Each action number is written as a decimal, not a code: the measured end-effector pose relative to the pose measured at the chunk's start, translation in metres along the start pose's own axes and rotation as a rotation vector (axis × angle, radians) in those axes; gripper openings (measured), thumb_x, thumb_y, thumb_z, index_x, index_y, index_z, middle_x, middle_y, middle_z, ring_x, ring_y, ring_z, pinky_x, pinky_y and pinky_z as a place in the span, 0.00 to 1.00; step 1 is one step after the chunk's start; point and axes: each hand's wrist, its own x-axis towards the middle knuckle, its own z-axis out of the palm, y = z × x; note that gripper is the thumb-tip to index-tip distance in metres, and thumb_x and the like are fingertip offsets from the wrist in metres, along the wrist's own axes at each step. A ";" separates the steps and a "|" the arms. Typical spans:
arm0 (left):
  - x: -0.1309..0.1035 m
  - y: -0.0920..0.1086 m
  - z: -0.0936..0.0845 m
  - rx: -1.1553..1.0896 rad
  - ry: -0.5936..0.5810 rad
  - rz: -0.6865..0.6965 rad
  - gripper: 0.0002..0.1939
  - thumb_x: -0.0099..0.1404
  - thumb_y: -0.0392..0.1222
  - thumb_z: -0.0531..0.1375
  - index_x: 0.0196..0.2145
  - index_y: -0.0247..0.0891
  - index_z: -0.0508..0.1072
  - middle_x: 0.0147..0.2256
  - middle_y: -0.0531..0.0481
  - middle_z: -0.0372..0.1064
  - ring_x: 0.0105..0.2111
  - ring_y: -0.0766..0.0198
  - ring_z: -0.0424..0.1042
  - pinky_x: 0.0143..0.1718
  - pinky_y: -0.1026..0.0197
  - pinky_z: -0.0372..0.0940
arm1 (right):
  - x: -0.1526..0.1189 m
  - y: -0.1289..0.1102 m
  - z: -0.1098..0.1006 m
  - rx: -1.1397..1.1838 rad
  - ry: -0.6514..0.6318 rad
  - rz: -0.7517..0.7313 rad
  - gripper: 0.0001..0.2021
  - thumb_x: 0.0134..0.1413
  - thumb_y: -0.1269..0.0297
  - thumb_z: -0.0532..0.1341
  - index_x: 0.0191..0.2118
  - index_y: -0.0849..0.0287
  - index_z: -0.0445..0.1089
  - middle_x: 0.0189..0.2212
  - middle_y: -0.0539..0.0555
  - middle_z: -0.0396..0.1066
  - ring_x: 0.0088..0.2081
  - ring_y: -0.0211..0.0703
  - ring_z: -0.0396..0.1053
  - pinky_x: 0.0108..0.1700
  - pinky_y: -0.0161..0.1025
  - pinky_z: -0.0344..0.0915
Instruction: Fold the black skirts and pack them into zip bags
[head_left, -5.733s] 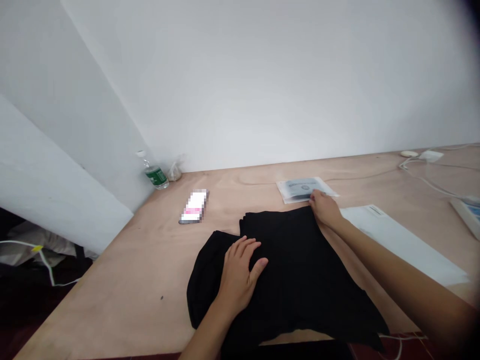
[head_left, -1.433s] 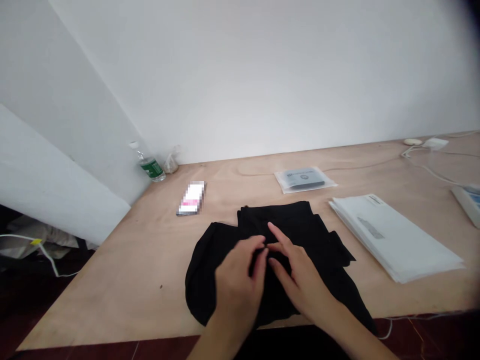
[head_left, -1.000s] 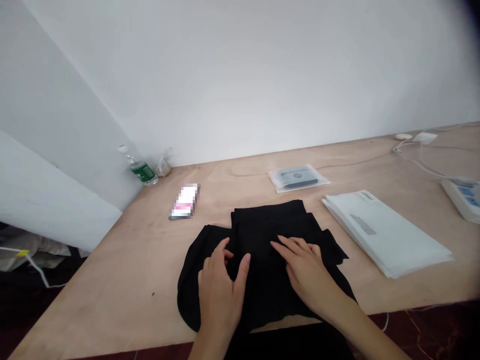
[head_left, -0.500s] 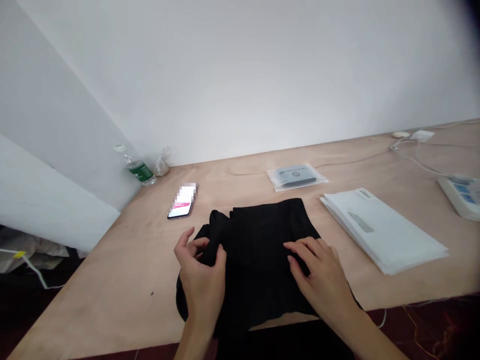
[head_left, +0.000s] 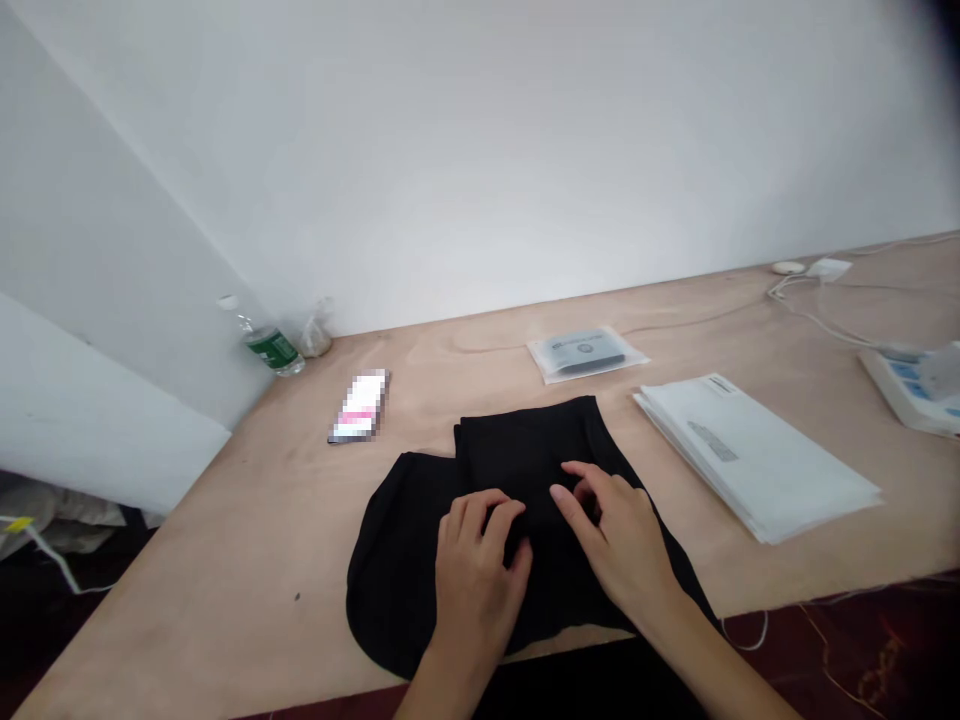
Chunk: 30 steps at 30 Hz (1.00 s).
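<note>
A black cloth [head_left: 405, 540] lies folded at the front edge of the wooden table, with a rounded flap spread out on its left. My left hand [head_left: 480, 560] rests on the middle of the cloth, fingers curved and apart, with nothing gripped. Just to its right, my right hand [head_left: 619, 530] is over the right part of the cloth, thumb and fingers apart and holding nothing. Dark fabric shows between the thumb and fingers of each hand.
Right of the cloth lies a stack of white envelopes [head_left: 757, 455]. Behind it is a clear packet [head_left: 586, 353]. A phone [head_left: 360, 405] and a green-labelled bottle [head_left: 276, 350] are at the left. A power strip [head_left: 911, 385] and cables sit far right.
My left hand has let go of the raised fold on the left and moved right, onto the middle of the cloth. The left flap now lies flatter. My right hand has shifted slightly left.
</note>
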 end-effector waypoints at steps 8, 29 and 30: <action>0.000 0.002 0.003 -0.127 0.085 0.083 0.10 0.56 0.24 0.55 0.32 0.37 0.68 0.33 0.48 0.67 0.36 0.60 0.64 0.36 0.57 0.64 | 0.005 -0.008 0.003 -0.022 -0.003 -0.022 0.12 0.51 0.62 0.57 0.43 0.52 0.65 0.23 0.46 0.66 0.28 0.42 0.65 0.36 0.42 0.57; -0.007 -0.010 0.010 -0.028 -0.018 0.187 0.14 0.59 0.26 0.54 0.37 0.41 0.72 0.37 0.50 0.72 0.43 0.57 0.69 0.41 0.52 0.64 | 0.012 0.019 0.004 -0.363 -0.131 -0.319 0.26 0.61 0.53 0.44 0.61 0.59 0.51 0.63 0.53 0.43 0.63 0.47 0.42 0.60 0.49 0.49; -0.007 -0.010 0.010 -0.031 -0.023 0.188 0.14 0.59 0.27 0.54 0.38 0.41 0.72 0.38 0.50 0.72 0.44 0.57 0.68 0.41 0.52 0.64 | 0.012 0.028 -0.004 -0.376 -0.061 -0.282 0.26 0.60 0.54 0.44 0.60 0.61 0.52 0.63 0.55 0.45 0.63 0.47 0.43 0.60 0.48 0.49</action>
